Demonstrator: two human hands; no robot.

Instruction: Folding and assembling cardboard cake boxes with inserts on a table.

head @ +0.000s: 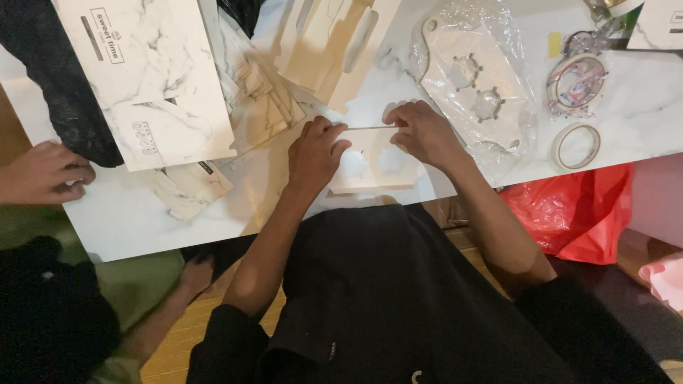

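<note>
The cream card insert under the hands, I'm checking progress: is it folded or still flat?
Partly folded: the card insert lies flat while both hands pinch its far edge upright.

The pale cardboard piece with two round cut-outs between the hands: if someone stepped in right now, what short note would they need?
Left hand: pinching the left end of the upper edge of the pale cardboard piece with two round cut-outs.
Right hand: pinching the right end of the same edge.
The piece sits on the white marble-pattern table, near its front edge.
Nearby: stack of marble-print flat cartons, plastic-wrapped cardboard insert, two tape rolls.
Another person's hand rests at the table's left edge.
Done: upper edge lifted. Left: cannot tell.
</note>
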